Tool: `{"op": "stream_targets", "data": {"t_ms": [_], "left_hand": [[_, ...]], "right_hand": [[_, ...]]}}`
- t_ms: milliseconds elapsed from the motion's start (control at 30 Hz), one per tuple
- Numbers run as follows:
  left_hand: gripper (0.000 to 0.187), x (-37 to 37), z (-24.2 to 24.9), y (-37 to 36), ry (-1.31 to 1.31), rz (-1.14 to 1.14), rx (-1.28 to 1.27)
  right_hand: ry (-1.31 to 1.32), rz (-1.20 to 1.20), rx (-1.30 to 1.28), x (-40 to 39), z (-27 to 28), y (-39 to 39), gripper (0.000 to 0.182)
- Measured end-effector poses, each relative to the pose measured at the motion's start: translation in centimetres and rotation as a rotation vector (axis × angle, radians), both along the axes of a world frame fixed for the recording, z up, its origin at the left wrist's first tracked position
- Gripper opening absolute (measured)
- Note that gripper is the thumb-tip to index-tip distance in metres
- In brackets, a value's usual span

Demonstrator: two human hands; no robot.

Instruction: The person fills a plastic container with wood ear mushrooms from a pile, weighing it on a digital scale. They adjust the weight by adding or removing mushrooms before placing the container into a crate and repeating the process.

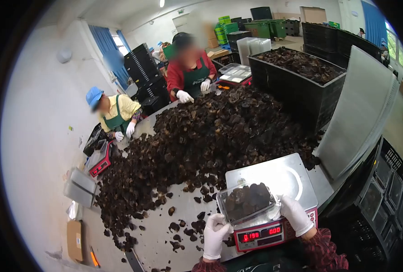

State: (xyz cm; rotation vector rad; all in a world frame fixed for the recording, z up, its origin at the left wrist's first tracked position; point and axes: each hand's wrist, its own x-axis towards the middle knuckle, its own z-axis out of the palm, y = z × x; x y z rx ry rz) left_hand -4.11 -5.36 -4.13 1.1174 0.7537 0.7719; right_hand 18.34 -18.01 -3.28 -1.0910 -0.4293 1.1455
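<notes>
A clear plastic box (pixel 247 202) filled with dark wood ear mushrooms sits between my hands, tilted over the front of the digital scale (pixel 237 174). My left hand (pixel 216 235), in a white glove, pinches its near left corner. At its right end, my gloved right hand (pixel 296 216) grips the edge. The scale has a steel plate and a red body, and its lit display (pixel 259 233) reads 0.196 and 0.00. Just beyond the scale spreads a large heap of loose wood ear mushrooms (pixel 219 131), with scattered pieces near my left hand.
Two gloved co-workers stand across the steel table (pixel 158 235). A second red scale (pixel 102 158) is at the left. On the right stand a big black bin (pixel 296 86) of mushrooms, stacked clear lids (pixel 360 113) and a black crate (pixel 369 217) holding clear boxes.
</notes>
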Motion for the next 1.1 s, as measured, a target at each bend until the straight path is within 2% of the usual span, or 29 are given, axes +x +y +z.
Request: {"op": "stream_targets", "data": {"t_ms": [33,67,133,267,367,700,767,800,867,900,933,1000,1067,1100], "left_hand": [[0.036,-0.1,0.0,0.0,0.014,-0.008,-0.008],[0.036,0.0,0.1,0.0,0.008,-0.02,0.0],[0.036,0.1,0.1,-0.3,0.016,0.017,-0.002],[0.045,0.1,0.2,-0.5,-0.032,-0.003,-0.103],[0.049,-0.2,-0.3,-0.4,-0.112,-0.046,-0.092],[0.046,-0.5,-0.2,-0.4,-0.102,-0.052,-0.03],[0.042,-1.1,-0.3,-0.4,-0.063,0.015,0.013],[0.041,-2.5,-2.6,-0.3,0.106,0.118,0.25],[0.014,-5.1,-3.8,-0.5,0.488,0.306,0.779],[0.008,-7.2,-5.3,-0.6,0.566,0.302,0.792],[0.005,-8.5,-5.6,-0.6,0.617,0.293,1.206],[0.006,-11.3,-8.9,-1.0,0.657,0.201,1.112],[0.009,-12.3,-10.0,-1.8,0.836,0.107,1.264],[0.011,-12.2,-10.7,-2.0,0.817,0.183,1.341]], "right_hand": [[-0.056,0.026,-0.078,0.1,0.0,-0.1,0.033],[-0.246,0.045,-0.057,-0.1,-0.1,-0.3,0.032],[-0.283,0.031,-0.066,-0.1,0.1,-0.3,0.031],[-0.279,0.02,-0.112,-0.2,0.5,-0.2,0.032],[-0.17,-0.001,-0.073,-0.1,0.2,-0.2,0.038],[-0.146,-0.044,-0.048,-0.6,0.1,-0.3,0.037],[-0.137,-0.04,-0.032,-0.8,0.0,-0.2,0.037],[-0.141,-0.065,-0.042,-1.0,0.0,-0.1,0.034],[-0.15,-0.097,-0.053,-0.9,0.1,0.1,0.03],[-0.152,-0.063,-0.097,-0.8,0.2,0.1,0.032],[-0.154,-0.03,-0.145,-0.7,0.1,0.0,0.033],[-0.14,-0.05,-0.144,-0.4,-0.7,0.3,0.032],[-0.185,0.019,-0.098,-0.3,-0.9,0.1,0.031],[-0.138,0.037,-0.06,-0.3,-0.3,-0.1,0.031]]}}
